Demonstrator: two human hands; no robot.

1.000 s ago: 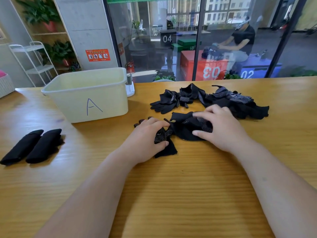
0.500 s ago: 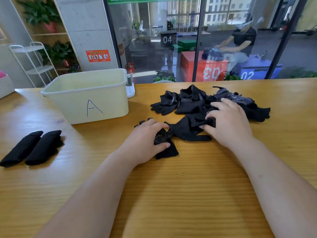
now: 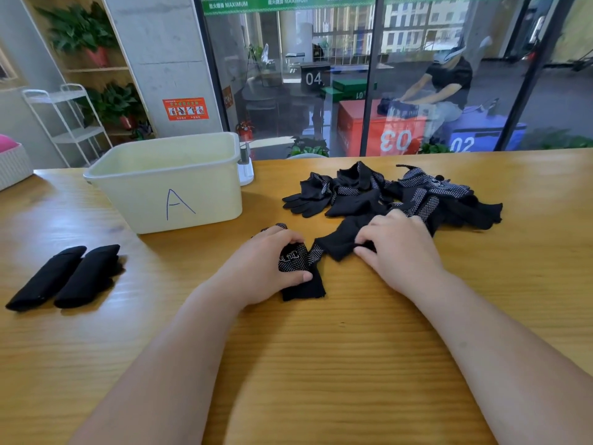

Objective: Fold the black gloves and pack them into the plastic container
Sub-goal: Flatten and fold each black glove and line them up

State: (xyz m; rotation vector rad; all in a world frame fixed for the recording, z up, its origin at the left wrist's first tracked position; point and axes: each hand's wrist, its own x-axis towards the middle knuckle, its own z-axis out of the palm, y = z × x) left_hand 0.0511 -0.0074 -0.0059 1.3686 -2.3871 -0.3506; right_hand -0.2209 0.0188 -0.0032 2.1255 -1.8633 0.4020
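Note:
A loose pile of black gloves with white dots lies on the wooden table, right of centre. My left hand lies on a dotted glove in front of the pile, with fingers and thumb curled round it. My right hand pinches a second black glove that stretches from the pile's near edge toward the first one. The cream plastic container, marked "A", stands at the back left; nothing shows inside it. Two folded black gloves lie side by side at the far left.
A small white object stands just right of the container. A white basket sits at the table's left edge. A glass wall runs behind the table, and a person sits beyond it.
My right hand reached into the pile, then drew a black glove back toward the glove under my left hand. My left hand has stayed where it was.

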